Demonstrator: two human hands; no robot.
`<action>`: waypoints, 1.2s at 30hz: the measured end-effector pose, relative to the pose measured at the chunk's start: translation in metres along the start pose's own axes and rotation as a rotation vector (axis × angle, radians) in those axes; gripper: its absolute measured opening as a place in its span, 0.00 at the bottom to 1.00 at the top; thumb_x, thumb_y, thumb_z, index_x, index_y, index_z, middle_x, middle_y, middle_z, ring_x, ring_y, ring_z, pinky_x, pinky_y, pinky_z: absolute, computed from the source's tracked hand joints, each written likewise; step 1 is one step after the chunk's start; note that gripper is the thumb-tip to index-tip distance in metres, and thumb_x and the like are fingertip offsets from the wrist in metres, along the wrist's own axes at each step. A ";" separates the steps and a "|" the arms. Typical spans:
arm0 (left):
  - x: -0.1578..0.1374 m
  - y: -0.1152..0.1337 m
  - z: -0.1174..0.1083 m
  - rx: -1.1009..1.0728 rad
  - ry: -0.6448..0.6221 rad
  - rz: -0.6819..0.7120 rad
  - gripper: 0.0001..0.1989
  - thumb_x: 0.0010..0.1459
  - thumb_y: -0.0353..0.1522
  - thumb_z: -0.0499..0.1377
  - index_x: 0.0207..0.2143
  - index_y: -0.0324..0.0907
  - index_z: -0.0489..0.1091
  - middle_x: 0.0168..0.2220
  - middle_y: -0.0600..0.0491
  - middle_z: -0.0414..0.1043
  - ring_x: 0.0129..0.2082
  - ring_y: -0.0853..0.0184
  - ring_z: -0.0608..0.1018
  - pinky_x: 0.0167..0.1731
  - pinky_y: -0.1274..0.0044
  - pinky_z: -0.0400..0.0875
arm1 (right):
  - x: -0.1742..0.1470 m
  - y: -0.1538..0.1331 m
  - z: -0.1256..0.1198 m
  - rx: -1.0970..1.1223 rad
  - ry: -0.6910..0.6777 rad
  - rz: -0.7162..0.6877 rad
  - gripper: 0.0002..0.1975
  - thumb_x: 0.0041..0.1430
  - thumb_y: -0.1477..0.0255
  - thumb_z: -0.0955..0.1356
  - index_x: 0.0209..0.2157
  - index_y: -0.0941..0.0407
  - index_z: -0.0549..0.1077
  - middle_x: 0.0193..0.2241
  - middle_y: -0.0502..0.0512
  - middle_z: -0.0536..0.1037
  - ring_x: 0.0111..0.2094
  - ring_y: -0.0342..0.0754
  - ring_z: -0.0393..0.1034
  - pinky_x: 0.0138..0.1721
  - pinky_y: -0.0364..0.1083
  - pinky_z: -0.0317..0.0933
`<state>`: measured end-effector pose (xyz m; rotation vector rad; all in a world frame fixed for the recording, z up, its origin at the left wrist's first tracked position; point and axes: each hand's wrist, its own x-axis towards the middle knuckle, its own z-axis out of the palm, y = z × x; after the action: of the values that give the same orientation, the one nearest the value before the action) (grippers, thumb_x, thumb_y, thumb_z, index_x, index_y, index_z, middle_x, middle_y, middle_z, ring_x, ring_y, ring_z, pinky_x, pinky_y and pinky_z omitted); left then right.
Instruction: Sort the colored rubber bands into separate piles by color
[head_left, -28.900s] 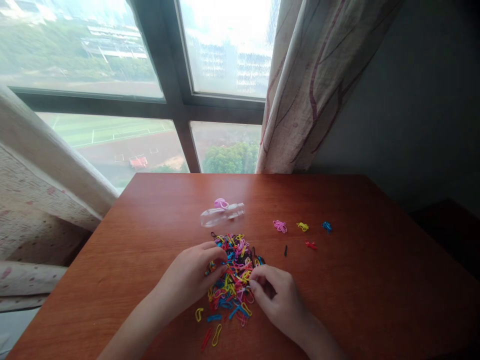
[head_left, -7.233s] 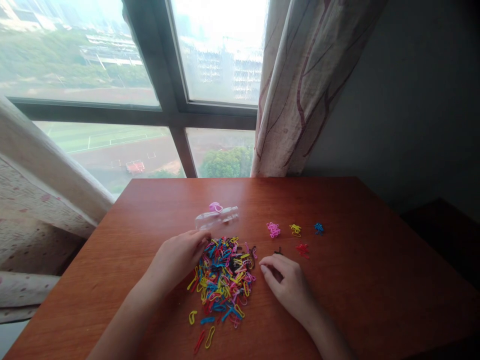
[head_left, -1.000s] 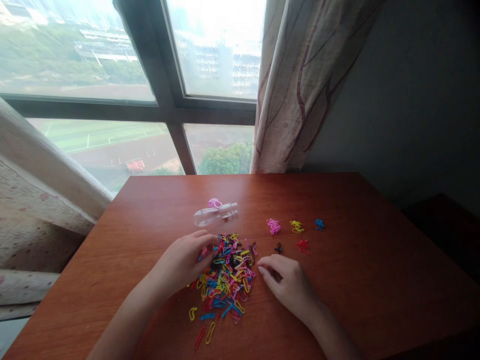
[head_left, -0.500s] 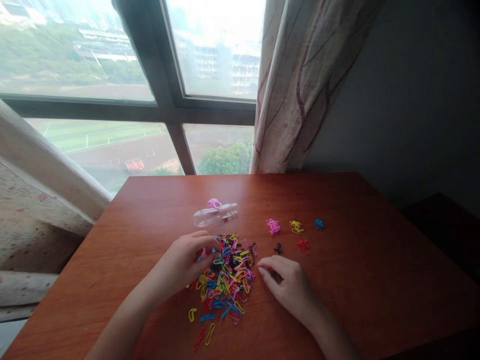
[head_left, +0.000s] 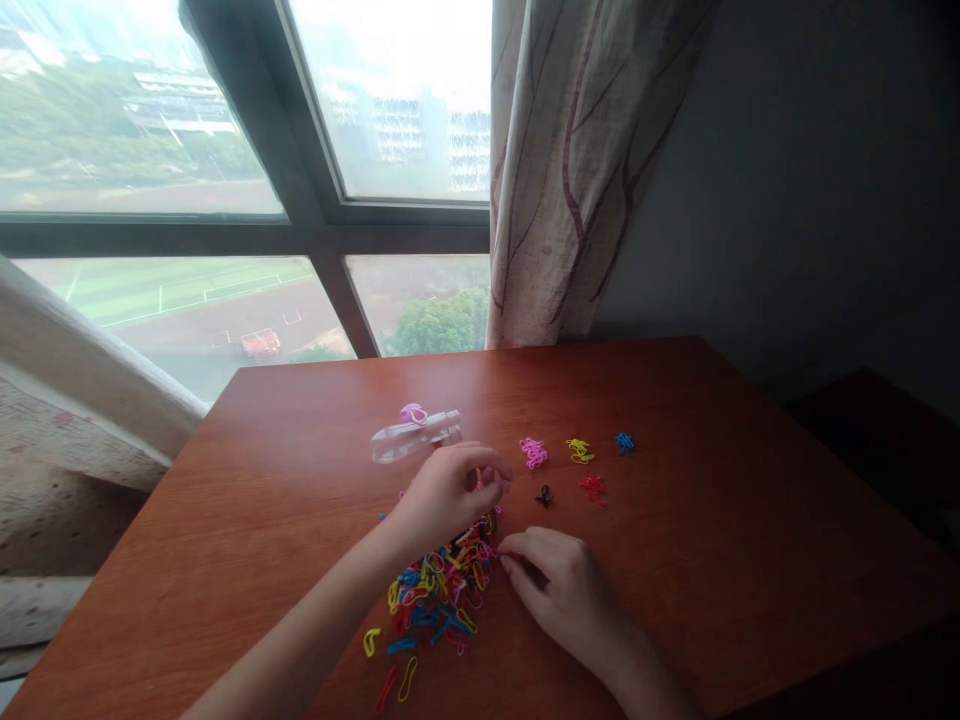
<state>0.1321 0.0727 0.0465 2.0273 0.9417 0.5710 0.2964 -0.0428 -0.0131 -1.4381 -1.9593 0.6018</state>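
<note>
A heap of small coloured rubber bands (head_left: 431, 590) lies on the table, its far part hidden beneath my left hand (head_left: 454, 495). That hand hovers over the heap's far right side with thumb and fingers pinched together; what sits between them, if anything, is too small to make out. At the heap's right edge, my right hand (head_left: 562, 580) rests low with its fingertips closed on a pink rubber band (head_left: 491, 551). Beyond the hands are small sorted clusters: pink bands (head_left: 533, 453), yellow bands (head_left: 580, 450), blue bands (head_left: 625, 442), black bands (head_left: 544, 495) and red bands (head_left: 592, 489).
A clear plastic bottle-shaped container (head_left: 405, 438) with a pink piece (head_left: 413, 413) lies behind the heap. Several stray bands, such as a yellow one (head_left: 407, 679), lie near the front. The wooden table (head_left: 712, 500) meets a window and curtains (head_left: 570, 180).
My left hand has moved right across the heap from its left side. My right hand has shifted slightly to the heap's edge and meets a pink band. The view has turned a little.
</note>
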 end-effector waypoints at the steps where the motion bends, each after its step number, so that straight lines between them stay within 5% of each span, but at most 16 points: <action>1: 0.008 0.003 0.005 0.045 -0.019 0.016 0.08 0.55 0.26 0.58 0.33 0.40 0.78 0.28 0.54 0.73 0.26 0.71 0.70 0.25 0.82 0.61 | -0.001 0.000 0.001 -0.002 0.008 -0.003 0.08 0.63 0.77 0.65 0.36 0.53 0.76 0.29 0.51 0.78 0.30 0.46 0.72 0.34 0.42 0.59; 10: 0.043 0.010 0.041 0.215 -0.119 0.029 0.09 0.50 0.26 0.59 0.32 0.44 0.79 0.30 0.54 0.78 0.29 0.66 0.76 0.29 0.79 0.65 | -0.017 0.000 0.008 -0.012 0.067 0.022 0.10 0.63 0.78 0.64 0.37 0.53 0.76 0.31 0.52 0.79 0.32 0.47 0.73 0.35 0.43 0.60; 15: 0.038 0.011 0.033 0.218 -0.114 0.028 0.11 0.53 0.28 0.59 0.37 0.44 0.79 0.31 0.54 0.78 0.29 0.67 0.75 0.29 0.79 0.65 | -0.016 0.001 0.007 -0.016 0.065 0.025 0.10 0.64 0.78 0.64 0.37 0.53 0.76 0.30 0.51 0.78 0.32 0.47 0.73 0.35 0.43 0.60; 25: -0.034 -0.020 -0.023 0.041 0.126 -0.080 0.09 0.59 0.31 0.58 0.39 0.39 0.77 0.26 0.54 0.71 0.23 0.72 0.65 0.22 0.81 0.59 | -0.009 -0.007 -0.003 0.055 0.006 0.076 0.08 0.64 0.76 0.65 0.36 0.52 0.76 0.29 0.50 0.78 0.30 0.46 0.72 0.34 0.42 0.60; 36: -0.078 -0.039 -0.027 -0.116 0.236 -0.237 0.12 0.61 0.37 0.59 0.39 0.37 0.76 0.27 0.53 0.72 0.25 0.70 0.69 0.23 0.81 0.64 | -0.007 -0.017 0.007 -0.059 -0.077 0.046 0.03 0.57 0.74 0.72 0.32 0.53 0.74 0.26 0.47 0.76 0.27 0.45 0.69 0.30 0.43 0.56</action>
<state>0.0492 0.0406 0.0250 1.7401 1.2392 0.7262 0.2812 -0.0548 -0.0083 -1.5199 -2.0236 0.6339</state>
